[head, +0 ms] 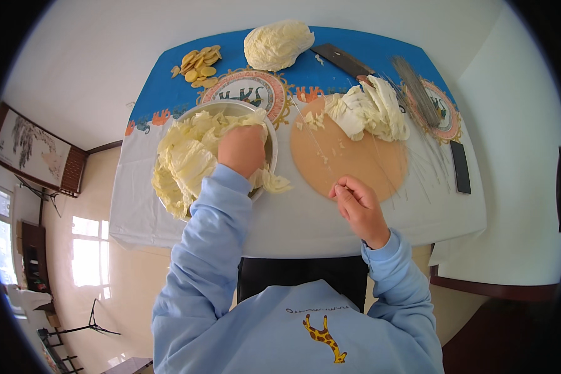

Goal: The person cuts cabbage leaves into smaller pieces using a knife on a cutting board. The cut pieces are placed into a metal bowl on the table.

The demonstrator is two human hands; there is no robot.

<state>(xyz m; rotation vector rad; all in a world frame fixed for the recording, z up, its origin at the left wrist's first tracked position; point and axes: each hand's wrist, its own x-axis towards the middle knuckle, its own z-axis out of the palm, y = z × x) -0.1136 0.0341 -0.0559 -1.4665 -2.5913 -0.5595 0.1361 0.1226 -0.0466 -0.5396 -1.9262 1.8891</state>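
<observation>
My left hand (243, 148) reaches down into a metal bowl (274, 154) heaped with torn napa cabbage leaves (187, 149). Its fingers are hidden among the leaves, so I cannot tell what they grip. My right hand (362, 208) pinches the near end of a thin skewer (312, 135), bare along its visible length. That skewer slants up and left over a round wooden cutting board (355, 168). Skewered or bunched cabbage pieces (367, 110) rest on the board's far right part, with small scraps to their left.
A napa cabbage head (278, 44) and a cleaver (341, 60) lie at the far edge. Potato slices (198, 65) are piled at far left. On the right are a bundle of thin skewers (418, 93), several loose ones, and a dark phone-like slab (460, 167). A patterned tablecloth (299, 229) covers the table.
</observation>
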